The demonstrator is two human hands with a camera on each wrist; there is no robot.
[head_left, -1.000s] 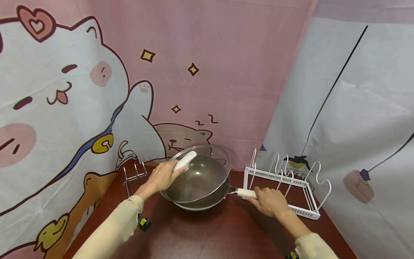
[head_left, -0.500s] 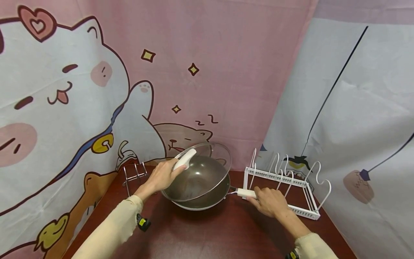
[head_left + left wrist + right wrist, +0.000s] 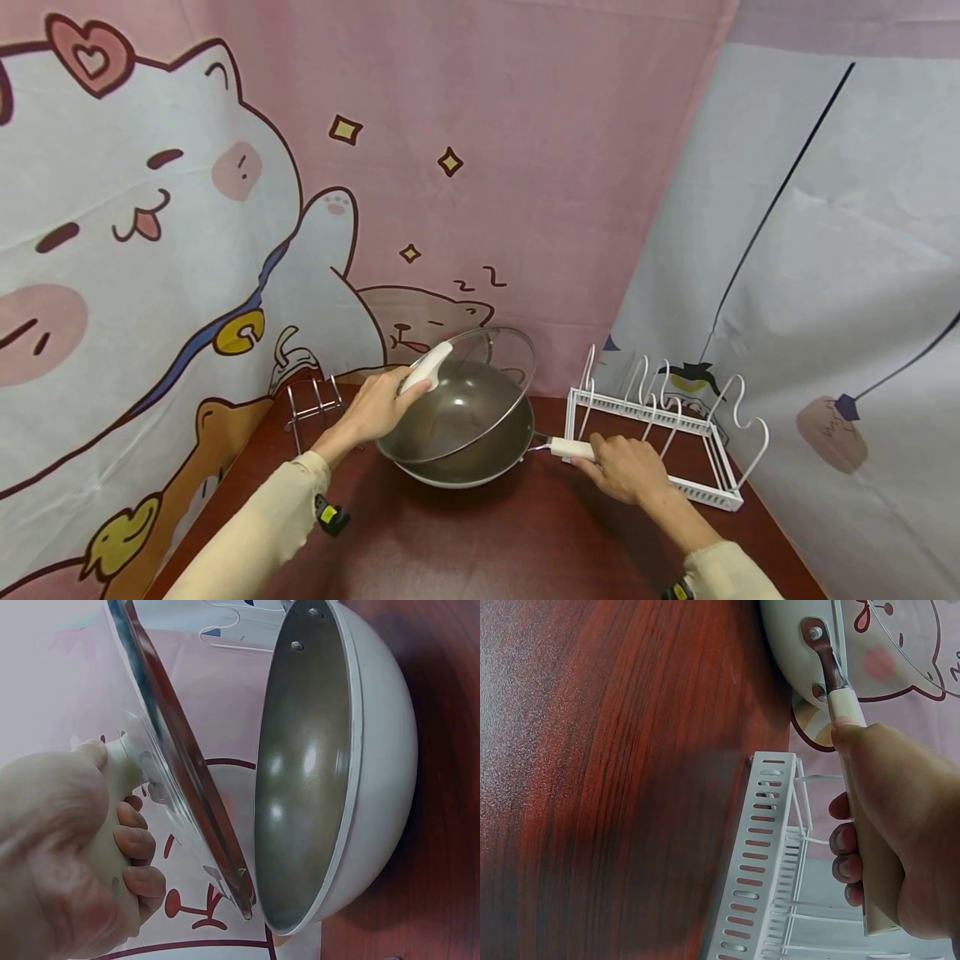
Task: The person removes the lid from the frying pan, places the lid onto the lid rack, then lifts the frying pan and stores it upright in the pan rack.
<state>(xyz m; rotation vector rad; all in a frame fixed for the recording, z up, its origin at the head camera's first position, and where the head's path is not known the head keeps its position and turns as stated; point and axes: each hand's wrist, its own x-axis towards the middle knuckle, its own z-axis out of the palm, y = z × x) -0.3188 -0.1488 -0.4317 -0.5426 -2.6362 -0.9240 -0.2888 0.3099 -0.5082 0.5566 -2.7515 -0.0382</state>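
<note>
A white wok (image 3: 390, 757) with a grey inside stands on the table, its cream handle (image 3: 572, 450) pointing right. My right hand (image 3: 628, 468) grips that handle; in the right wrist view the fingers wrap round it. Over the wok a clear glass lid (image 3: 480, 400) with a metal rim is tilted, its right side raised. The left wrist view shows the lid's lower rim close to the wok's edge; whether they touch I cannot tell. My left hand (image 3: 375, 407) holds the lid by its white handle (image 3: 429, 368), fingers curled round it.
To the right, a white rack (image 3: 652, 408) with upright wire dividers stands behind and beside my right hand. A small metal rack (image 3: 311, 408) is at the back left. The dark red table (image 3: 480, 542) ends at a printed curtain (image 3: 555, 208).
The lid's right side has risen a little, so it tilts more and uncovers more of the wok. My left hand has shifted very slightly; the right hand and wok look still.
</note>
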